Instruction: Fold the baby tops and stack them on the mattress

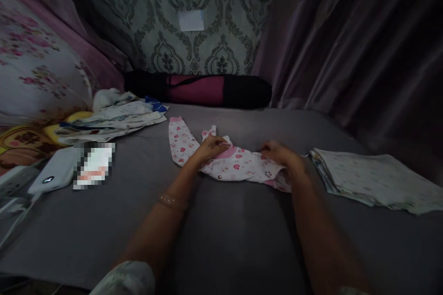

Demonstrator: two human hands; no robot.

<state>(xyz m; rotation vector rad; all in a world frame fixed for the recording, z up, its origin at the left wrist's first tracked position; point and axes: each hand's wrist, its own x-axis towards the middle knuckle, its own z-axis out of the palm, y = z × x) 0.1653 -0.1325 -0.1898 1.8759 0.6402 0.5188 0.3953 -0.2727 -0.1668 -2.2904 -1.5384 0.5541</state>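
A small white child's long-sleeved top (238,166) with pink hearts and pink trim lies on the grey bed sheet (224,221). One sleeve stretches out to the left and ends in a pink cuff. My left hand (212,146) is closed on the cloth beside the pink neckline. Further right, my right hand (277,152) grips the upper edge of the same top with curled fingers. Below that hand, the cloth is bunched, with some pink showing. My right wrist and forearm hide part of the garment's right end.
Folded pale cloths (380,177) lie at the right, and a loose pile of clothes (117,117) at the back left. Near the left edge are a white power bank (55,170) with a cable and a power strip (17,182). A black-and-maroon long bag (197,90) lies against the wall.
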